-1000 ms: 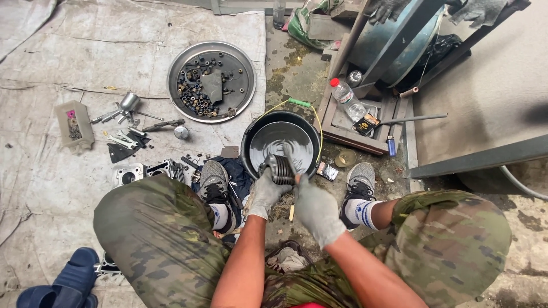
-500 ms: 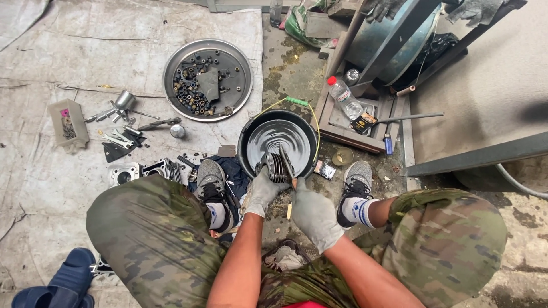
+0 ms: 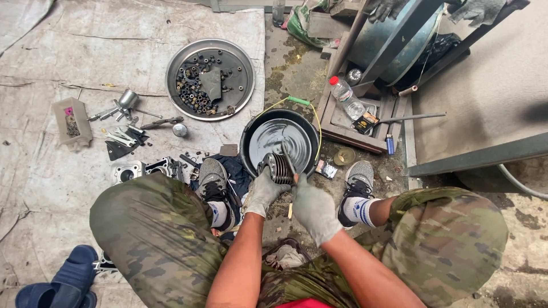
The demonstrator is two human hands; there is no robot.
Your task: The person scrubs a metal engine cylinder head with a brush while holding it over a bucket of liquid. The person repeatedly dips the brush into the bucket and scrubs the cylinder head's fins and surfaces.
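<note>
Grey tarpaulin (image 3: 74, 63) covers a stained concrete floor where a person in camouflage trousers squats over a black basin (image 3: 251, 132), the landmark at the centre of the scene. Far to the left of the basin lies a small clear plastic box (image 3: 71, 121), and just right of it a scatter of sockets and wrenches (image 3: 123, 117). Up and to the left of the basin sits a round metal tray (image 3: 242, 63) filled with bolts and small parts. Below and to the left of the basin an engine part (image 3: 128, 171) rests on the tarpaulin, and a blue sandal (image 3: 63, 282) lies at the lower left corner. At the basin's near rim, the gloved left hand (image 3: 264, 193) has its fingers wrapped around a finned metal cylinder (image 3: 275, 167), held over the dark liquid inside the basin. Beside it, the gloved right hand (image 3: 313, 206) has its fingers closed on a brush (image 3: 287, 163) whose head touches the cylinder's fins. To the right of the basin a clear plastic bottle (image 3: 347, 100) with a red cap lies on a wooden pallet (image 3: 342, 134), near a blue lighter (image 3: 390, 144).
</note>
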